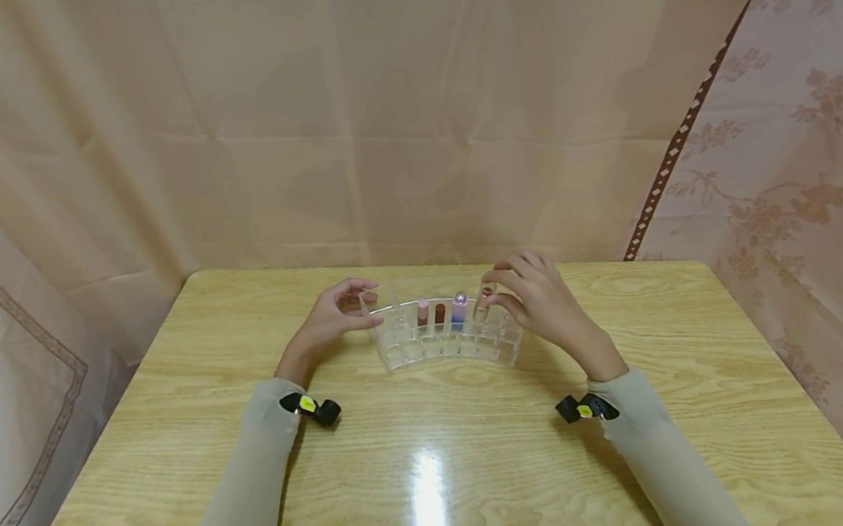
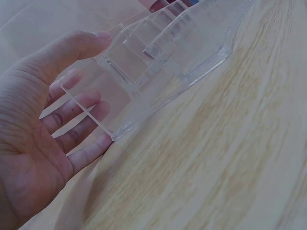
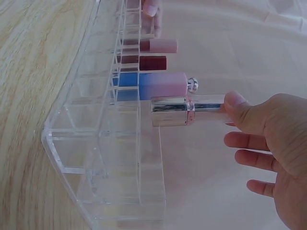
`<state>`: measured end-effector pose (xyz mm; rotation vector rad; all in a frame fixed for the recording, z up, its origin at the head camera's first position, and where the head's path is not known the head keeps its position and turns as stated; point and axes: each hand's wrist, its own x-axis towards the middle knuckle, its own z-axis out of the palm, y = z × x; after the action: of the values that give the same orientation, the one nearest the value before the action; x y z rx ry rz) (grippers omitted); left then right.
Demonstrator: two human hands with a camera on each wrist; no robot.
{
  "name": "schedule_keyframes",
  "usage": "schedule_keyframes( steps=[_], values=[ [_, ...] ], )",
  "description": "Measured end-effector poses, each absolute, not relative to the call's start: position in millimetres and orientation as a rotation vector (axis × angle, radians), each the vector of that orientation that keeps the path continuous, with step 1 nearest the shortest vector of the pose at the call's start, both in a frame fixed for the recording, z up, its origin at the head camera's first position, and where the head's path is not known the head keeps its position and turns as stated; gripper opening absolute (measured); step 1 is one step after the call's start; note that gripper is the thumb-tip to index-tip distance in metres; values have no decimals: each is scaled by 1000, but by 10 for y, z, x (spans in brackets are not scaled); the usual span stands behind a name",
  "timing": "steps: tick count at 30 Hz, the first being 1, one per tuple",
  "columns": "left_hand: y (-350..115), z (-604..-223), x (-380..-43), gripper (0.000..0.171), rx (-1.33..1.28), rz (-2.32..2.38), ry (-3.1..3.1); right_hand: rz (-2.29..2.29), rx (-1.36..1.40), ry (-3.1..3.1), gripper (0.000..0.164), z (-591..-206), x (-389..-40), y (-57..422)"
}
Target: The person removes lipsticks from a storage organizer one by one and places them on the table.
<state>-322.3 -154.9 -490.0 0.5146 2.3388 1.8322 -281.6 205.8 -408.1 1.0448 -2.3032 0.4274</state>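
A curved, clear acrylic lipstick organizer [image 1: 447,346] with rows of compartments stands on the table. My left hand [image 1: 339,310] grips its left end, thumb at the front edge and fingers behind the clear side panel [image 2: 96,103]. Between thumb and fingers my right hand [image 1: 545,298] pinches a lipstick tube [image 3: 187,109], clear and pinkish with a silvery band. The tube is upright at the organizer's back row, its lower end above the compartments in the right wrist view. To its left in that row stand a blue-to-pink lipstick [image 3: 163,85] with a ball top, a dark red lipstick [image 3: 152,63] and a pink-topped lipstick [image 3: 163,46].
The wood-grain table [image 1: 422,447] extends around the organizer, with a bright light reflection near its front. A beige curtain [image 1: 380,133] hangs behind the back edge, and a floral cloth [image 1: 794,138] is at the right.
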Motion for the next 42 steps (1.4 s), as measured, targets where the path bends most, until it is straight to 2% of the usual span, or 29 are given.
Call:
schedule_keyframes(
  steps=[10,20,42],
  values=[
    [-1558,-4899,-3213,61,492,1829,2329,444,1030,-2301,22,-4031,-2808,2077],
    [-1562,-4897,-3228,60,490,1815,2335,446,988,-2274,30,-3958,-2822,2200],
    [-1561,-4908,-3240,61,495,1815,2333,461,827,-2310,27,-3814,-2857,2552]
  ],
)
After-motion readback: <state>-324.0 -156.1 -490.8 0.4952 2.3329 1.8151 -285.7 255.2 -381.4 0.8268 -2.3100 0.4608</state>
